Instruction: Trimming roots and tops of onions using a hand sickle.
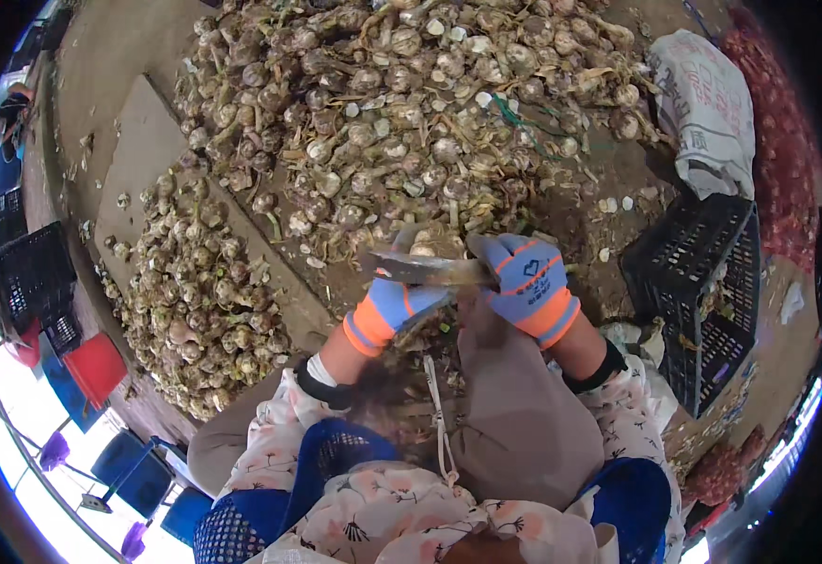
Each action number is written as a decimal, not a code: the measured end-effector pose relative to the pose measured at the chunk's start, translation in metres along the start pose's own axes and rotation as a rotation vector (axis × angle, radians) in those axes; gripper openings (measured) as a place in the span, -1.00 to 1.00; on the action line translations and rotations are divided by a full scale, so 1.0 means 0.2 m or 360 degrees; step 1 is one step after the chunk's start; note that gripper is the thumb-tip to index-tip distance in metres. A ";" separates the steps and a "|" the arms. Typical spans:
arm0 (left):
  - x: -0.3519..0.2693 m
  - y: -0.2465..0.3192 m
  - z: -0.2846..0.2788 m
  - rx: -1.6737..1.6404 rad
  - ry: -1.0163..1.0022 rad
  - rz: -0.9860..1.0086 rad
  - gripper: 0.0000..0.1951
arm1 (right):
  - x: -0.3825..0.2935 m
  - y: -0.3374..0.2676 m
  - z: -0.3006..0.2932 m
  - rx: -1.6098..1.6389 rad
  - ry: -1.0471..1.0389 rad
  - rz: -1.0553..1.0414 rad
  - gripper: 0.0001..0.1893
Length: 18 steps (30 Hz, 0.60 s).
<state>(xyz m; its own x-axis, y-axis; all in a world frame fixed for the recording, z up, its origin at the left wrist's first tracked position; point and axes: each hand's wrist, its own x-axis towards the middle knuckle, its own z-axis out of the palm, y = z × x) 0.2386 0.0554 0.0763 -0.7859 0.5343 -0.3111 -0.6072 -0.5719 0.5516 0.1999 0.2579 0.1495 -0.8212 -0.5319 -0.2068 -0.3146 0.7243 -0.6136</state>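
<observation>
My right hand, in a blue and orange work glove, grips a knife. The blade points left and passes over my gloved left hand. A garlic bulb shows just beyond the blade, between the two hands. My left fingers curl around its left side, partly hidden behind the knife. Beyond my hands spreads a large heap of garlic with stems and dry leaves among the bulbs. On the left, trimmed-looking bulbs lie in a smaller pile.
A black plastic crate lies at the right, near a white woven sack bearing writing. Red mesh sacks stand behind. A flat board lies under the smaller pile. More black crates and a red stool-like object are far left.
</observation>
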 end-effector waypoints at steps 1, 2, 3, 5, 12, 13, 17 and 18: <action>0.00 -0.03 0.01 -0.0470 -0.0084 -0.0028 -0.52 | -0.02 0.00 -0.01 -0.0061 -0.0004 -0.0031 -0.44; 0.02 -0.04 0.00 -0.0835 -0.0144 -0.0161 -0.52 | -0.03 0.00 -0.02 -0.0122 -0.0008 -0.0064 -0.44; 0.03 -0.05 0.00 -0.1205 -0.0200 -0.0300 -0.53 | -0.05 0.00 -0.01 -0.0180 -0.0017 -0.0093 -0.43; -0.01 -0.05 0.03 0.0848 -0.0077 -0.0031 -0.55 | -0.06 0.02 -0.01 -0.0142 0.0000 -0.0116 -0.48; -0.04 0.15 0.35 0.1361 0.0308 0.0273 -0.25 | -0.20 0.45 0.08 -0.0104 0.0542 0.0668 -0.69; -0.04 0.13 0.34 0.1480 0.0319 0.0287 -0.20 | -0.23 0.39 0.08 0.0493 0.0506 0.0697 -0.67; 0.02 0.06 0.32 0.1755 0.0461 0.0451 -0.12 | -0.10 0.11 0.01 0.2249 0.0119 0.0935 -0.62; 0.05 0.12 0.35 0.2284 0.0477 0.0456 -0.13 | -0.09 0.07 0.02 0.2487 0.0058 0.1013 -0.62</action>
<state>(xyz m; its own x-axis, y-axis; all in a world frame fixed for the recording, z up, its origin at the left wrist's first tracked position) 0.2241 0.0916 0.1403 -0.9576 0.2668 -0.1087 0.0571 0.5457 0.8360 0.2114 0.2760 0.1410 -0.6399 -0.3212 -0.6981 0.7678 -0.3042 -0.5638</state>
